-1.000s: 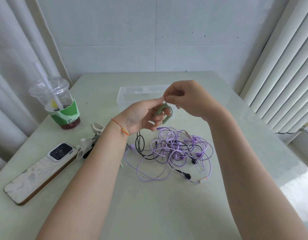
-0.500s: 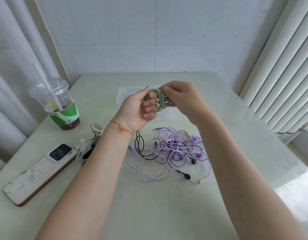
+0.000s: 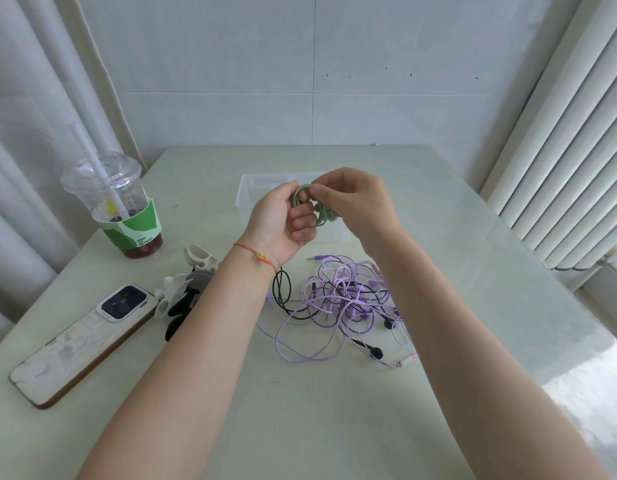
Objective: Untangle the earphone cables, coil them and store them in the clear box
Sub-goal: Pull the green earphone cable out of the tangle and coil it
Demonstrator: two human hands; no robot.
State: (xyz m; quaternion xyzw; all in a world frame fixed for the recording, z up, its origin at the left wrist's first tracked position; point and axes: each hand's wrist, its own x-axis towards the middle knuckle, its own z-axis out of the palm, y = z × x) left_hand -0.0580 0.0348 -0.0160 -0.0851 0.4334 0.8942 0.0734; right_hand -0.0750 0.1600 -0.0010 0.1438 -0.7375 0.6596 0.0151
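On the bench [image 3: 300, 410], nearest the person, purple and black earphone cables [image 3: 341, 299] lie tangled. Beyond the tangle, left hand [image 3: 282, 220] and right hand [image 3: 355, 202] pinch a green coil [image 3: 319, 216] (partly hidden by fingers [image 3: 301, 213]), covering much of the clear box [image 3: 246, 192].

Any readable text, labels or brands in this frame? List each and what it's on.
Green sleeve of the drink cup: small white print, looks like "DARE TO BE FRESH", but too small to be sure.
Phone: no legible text or logo on its back.
Clear box, green cable coil, purple and black cable tangle: no markings visible.
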